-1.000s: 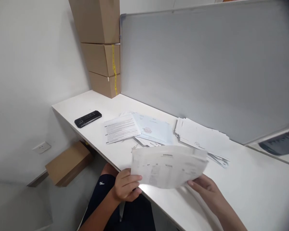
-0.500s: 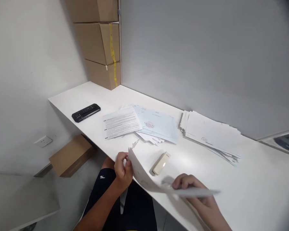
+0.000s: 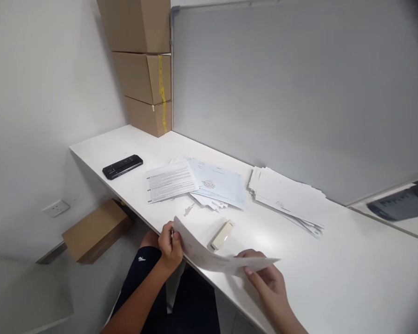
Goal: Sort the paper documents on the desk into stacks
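The paper sheet (image 3: 212,262), shown printed side up to view a second ago, has been tipped and bowed until seen nearly edge-on. A cream stapler-like object (image 3: 223,235), just beyond it, has been uncovered. The thumb of the right hand (image 3: 264,276), hidden half a second ago, is now seen on the sheet's near side.

The held sheet (image 3: 205,256) shows greyish white against a white tabletop (image 3: 355,260), alongside a cream oblong object (image 3: 223,235), a black phone (image 3: 122,167) and a pale blue sheet (image 3: 221,177) bearing a round red stamp (image 3: 208,184). Lines of black print stripe a white page (image 3: 172,182), while a white paper stack (image 3: 292,190) carries a small, round grey mark (image 3: 279,204). Plain brown stacked boxes (image 3: 135,76) with yellow tape (image 3: 162,83) contrast with an off-white wall (image 3: 38,83) and a flat grey board (image 3: 282,93), and navy shorts (image 3: 135,278) display a small white logo (image 3: 141,259).
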`<action>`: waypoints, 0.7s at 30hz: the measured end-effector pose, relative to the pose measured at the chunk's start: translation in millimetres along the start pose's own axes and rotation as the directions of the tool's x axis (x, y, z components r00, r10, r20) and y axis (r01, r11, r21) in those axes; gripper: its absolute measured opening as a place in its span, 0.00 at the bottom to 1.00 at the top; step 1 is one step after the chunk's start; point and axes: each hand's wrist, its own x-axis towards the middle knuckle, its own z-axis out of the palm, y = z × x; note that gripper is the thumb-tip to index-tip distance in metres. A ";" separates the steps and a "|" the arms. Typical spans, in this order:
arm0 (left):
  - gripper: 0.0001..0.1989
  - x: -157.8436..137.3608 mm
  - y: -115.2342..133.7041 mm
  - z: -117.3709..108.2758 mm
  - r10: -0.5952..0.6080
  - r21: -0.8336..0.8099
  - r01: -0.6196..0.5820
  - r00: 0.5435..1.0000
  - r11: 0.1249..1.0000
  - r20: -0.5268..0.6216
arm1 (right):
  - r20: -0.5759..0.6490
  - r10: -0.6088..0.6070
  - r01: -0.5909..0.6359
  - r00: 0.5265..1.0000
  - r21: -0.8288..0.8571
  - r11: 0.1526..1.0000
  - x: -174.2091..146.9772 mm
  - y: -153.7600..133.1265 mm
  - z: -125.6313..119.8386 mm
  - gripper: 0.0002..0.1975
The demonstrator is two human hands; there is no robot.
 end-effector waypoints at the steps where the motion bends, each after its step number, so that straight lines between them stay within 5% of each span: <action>1: 0.19 -1.0 -1.5 0.1 -0.013 -0.007 0.013 1.000 1.000 0.003 | 0.007 0.023 -0.023 1.000 -0.005 1.000 0.1 2.5 -0.3 0.19; 6: 0.23 2.4 -4.1 -4.6 -0.049 -0.111 0.059 0.995 0.992 0.091 | 0.199 0.189 -0.193 0.962 0.000 0.981 11.7 -7.4 -9.9 0.24; 10: 0.28 12.5 -2.9 -13.4 0.034 -0.247 0.065 0.926 0.967 0.377 | 0.525 0.322 -0.402 0.788 0.041 0.915 22.7 -22.6 -27.9 0.20; 13: 0.28 20.8 -2.7 -19.1 0.032 -0.327 0.165 0.852 0.931 0.522 | 0.613 0.405 -0.488 0.679 -0.035 0.872 26.7 -25.1 -45.4 0.17; 15: 0.26 27.3 -2.4 -21.8 0.006 -0.308 0.247 0.772 0.919 0.636 | 0.581 0.469 -0.508 0.665 -0.109 0.855 29.0 -23.1 -57.6 0.17; 19: 0.19 42.3 2.0 -22.4 -0.066 -0.074 0.280 0.459 0.957 0.886 | 0.465 0.522 -0.531 0.715 -0.124 0.838 36.9 -17.5 -80.0 0.19; 21: 0.16 47.6 7.0 -20.5 -0.103 0.002 0.253 0.386 0.968 0.917 | 0.438 0.530 -0.556 0.726 -0.078 0.827 41.4 -16.2 -89.1 0.20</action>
